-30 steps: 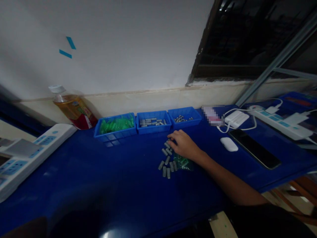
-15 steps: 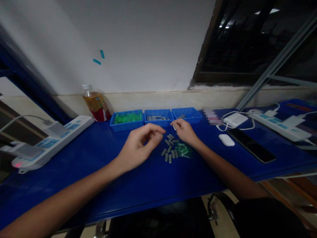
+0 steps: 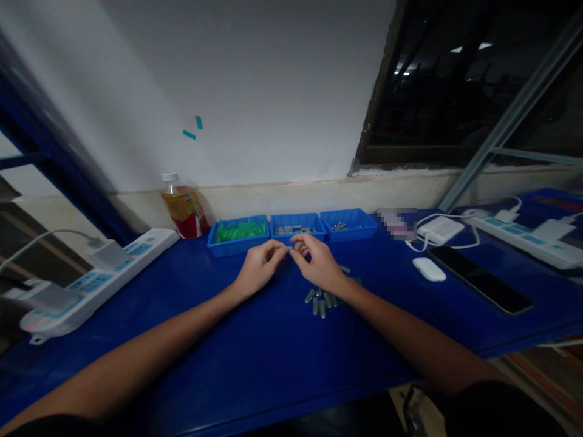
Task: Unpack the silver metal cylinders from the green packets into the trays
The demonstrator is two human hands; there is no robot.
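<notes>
My left fingers (image 3: 274, 244) and right fingers (image 3: 302, 240) pinch a small, grey, metallic-looking piece (image 3: 289, 249) between them, above the glossy blue tabletop (image 3: 228, 358); only a dull, pale sliver shows, its full shape hidden by my grip.

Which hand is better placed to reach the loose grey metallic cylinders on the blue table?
Probably the right hand: the grey cylinders lie near its wrist, while the left hand is farther away.

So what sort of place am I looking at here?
Probably a workshop bench: three blue bins of small parts stand along the wall, loose gray pieces lie on the blue table, and power strips sit on either side.
</notes>
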